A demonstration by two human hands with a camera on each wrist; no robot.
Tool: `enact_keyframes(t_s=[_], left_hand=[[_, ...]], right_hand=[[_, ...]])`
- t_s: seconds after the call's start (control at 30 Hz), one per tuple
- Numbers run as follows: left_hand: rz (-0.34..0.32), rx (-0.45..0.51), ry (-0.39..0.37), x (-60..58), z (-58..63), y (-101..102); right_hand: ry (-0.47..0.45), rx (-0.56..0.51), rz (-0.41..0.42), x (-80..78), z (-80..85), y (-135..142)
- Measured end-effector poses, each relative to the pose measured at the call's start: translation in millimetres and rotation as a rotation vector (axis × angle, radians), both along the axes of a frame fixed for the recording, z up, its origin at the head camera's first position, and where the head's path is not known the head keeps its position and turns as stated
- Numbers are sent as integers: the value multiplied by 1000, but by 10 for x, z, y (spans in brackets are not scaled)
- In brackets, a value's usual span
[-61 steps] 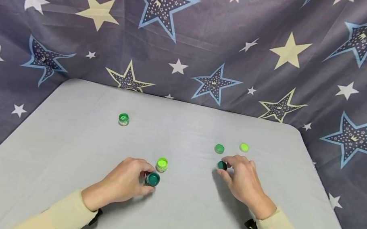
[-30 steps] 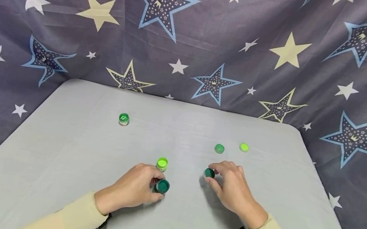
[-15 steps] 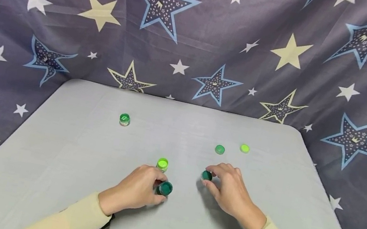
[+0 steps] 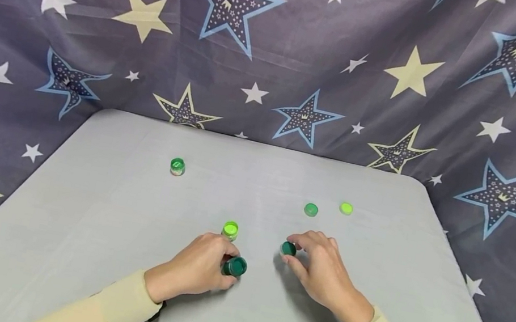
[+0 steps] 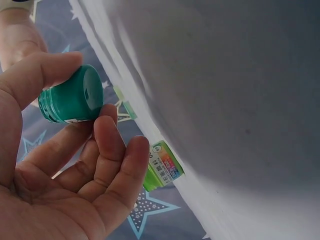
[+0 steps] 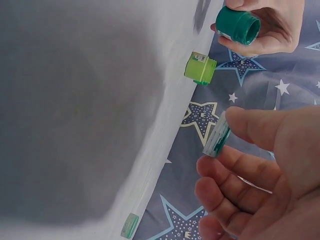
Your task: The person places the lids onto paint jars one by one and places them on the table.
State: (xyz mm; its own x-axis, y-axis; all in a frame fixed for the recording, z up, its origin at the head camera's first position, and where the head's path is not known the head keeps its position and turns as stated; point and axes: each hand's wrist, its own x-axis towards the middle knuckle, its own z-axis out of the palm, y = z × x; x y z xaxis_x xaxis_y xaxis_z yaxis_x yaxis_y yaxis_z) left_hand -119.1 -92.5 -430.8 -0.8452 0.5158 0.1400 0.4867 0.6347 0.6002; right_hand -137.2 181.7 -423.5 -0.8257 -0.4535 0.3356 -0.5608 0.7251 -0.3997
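My left hand [image 4: 195, 265] pinches a small dark green paint jar [image 4: 236, 266] between thumb and fingers. In the left wrist view the jar [image 5: 75, 97] is clear of the table, its base turned toward the camera; its uncapped mouth shows in the right wrist view. To the right, my right hand [image 4: 324, 270] holds a dark green lid [image 4: 288, 249] by its edge, with thumb and fingers on opposite sides. The right wrist view has this lid [image 6: 217, 136] edge-on above the table. Just beyond my left hand stands an uncapped lime green paint jar [image 4: 230, 230].
Another uncapped green paint jar [image 4: 177, 167] stands at the back left of the pale table [image 4: 100, 202]. A green lid [image 4: 311, 210] and a lime lid [image 4: 346, 208] lie beyond my right hand. Behind the table hangs a star-patterned cloth [image 4: 288, 45].
My left hand has moved right with the dark green jar, and my right hand has come left and nearer with the dark green lid. The gap between them has narrowed; the other things stay put.
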Motion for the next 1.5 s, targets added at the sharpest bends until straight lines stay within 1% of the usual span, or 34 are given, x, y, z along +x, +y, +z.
enact_keyframes(t_s=[0.37,0.8,1.03,1.13,1.37,1.5], left_hand=[[-16,2,-6,-9,-6,61],[-12,-13,-18,-17,9,122],[-26,-5,-42,-13,25,138],[-28,-3,-35,-10,19,147],[-38,-6,-4,-14,-5,168],[-45,0,3,-15,-5,178]], right_hand=[[-17,-20,12,52,18,-51],[-66,-39,42,117,52,-114],[-80,-49,59,168,55,-159],[-85,-62,72,189,48,-172],[-63,-77,118,229,24,-208],[-71,-80,141,253,26,-249]])
